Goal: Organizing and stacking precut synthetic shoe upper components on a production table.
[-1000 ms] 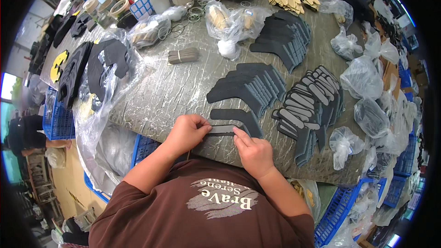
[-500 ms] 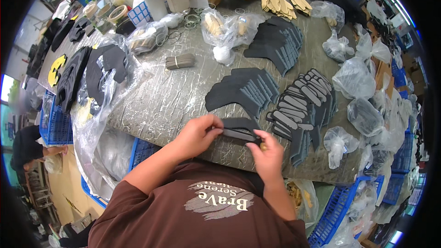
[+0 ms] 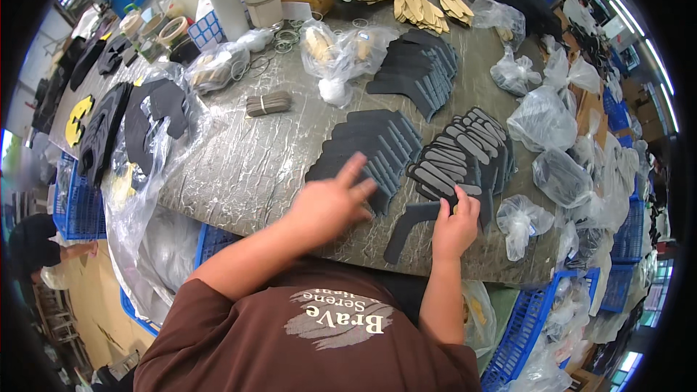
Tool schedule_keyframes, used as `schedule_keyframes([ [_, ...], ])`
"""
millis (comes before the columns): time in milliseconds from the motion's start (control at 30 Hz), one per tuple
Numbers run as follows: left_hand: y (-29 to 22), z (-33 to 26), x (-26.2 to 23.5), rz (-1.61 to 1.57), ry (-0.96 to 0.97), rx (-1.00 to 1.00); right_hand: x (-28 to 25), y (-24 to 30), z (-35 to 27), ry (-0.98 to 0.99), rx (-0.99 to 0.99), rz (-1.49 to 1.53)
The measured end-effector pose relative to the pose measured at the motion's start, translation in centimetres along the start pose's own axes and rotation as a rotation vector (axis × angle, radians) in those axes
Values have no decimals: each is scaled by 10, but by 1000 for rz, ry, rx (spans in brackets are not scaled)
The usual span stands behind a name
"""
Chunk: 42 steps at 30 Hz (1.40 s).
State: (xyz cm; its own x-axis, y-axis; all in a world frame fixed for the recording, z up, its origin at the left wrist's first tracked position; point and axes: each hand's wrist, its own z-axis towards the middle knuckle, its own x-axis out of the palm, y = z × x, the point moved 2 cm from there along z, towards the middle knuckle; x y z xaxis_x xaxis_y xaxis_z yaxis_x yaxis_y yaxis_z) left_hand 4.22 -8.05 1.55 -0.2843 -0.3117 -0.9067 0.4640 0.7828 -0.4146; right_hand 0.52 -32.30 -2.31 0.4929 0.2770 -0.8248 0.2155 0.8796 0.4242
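My right hand (image 3: 456,231) is closed at one end of a dark, angled fabric piece (image 3: 408,229), with the thumb along its edge. The piece's other arm bends down toward the table's near edge. Over the near end of a fanned stack of dark fabric pieces with blue-grey edges (image 3: 367,141), my left hand (image 3: 334,205) is open, fingers spread and holding nothing. Whether those fingers touch the stack I cannot tell. Just beyond my right hand lies a pile of dark pieces with grey rounded strips (image 3: 457,156).
A second fanned dark stack (image 3: 414,69) lies farther back. Clear plastic bags (image 3: 543,120) line the right side. A banded brown bundle (image 3: 268,104) sits left of centre. Jars and a tall grey bottle (image 3: 225,3) stand far left; a blue crate (image 3: 519,334) is below right.
Both hands held a dark piece together in front of me. My left hand has let go and moved right, over the fanned stack; my right hand has shifted right with the piece.
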Motion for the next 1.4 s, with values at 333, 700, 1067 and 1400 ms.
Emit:
schedule_keyframes([
  [333, -1, -17, 28, -80, 377, 632, -21, -3, 6, 143, 5, -133],
  [700, 47, -45, 4, -688, 24, 341, -5, 72, -52, 439, -387, 214],
  [1067, 12, -42, 19, -652, -297, 312, -8, 122, -54, 704, -262, 846],
  [1400, 4, -47, 18, -557, -198, 292, -7, 116, -55, 931, -97, 904],
])
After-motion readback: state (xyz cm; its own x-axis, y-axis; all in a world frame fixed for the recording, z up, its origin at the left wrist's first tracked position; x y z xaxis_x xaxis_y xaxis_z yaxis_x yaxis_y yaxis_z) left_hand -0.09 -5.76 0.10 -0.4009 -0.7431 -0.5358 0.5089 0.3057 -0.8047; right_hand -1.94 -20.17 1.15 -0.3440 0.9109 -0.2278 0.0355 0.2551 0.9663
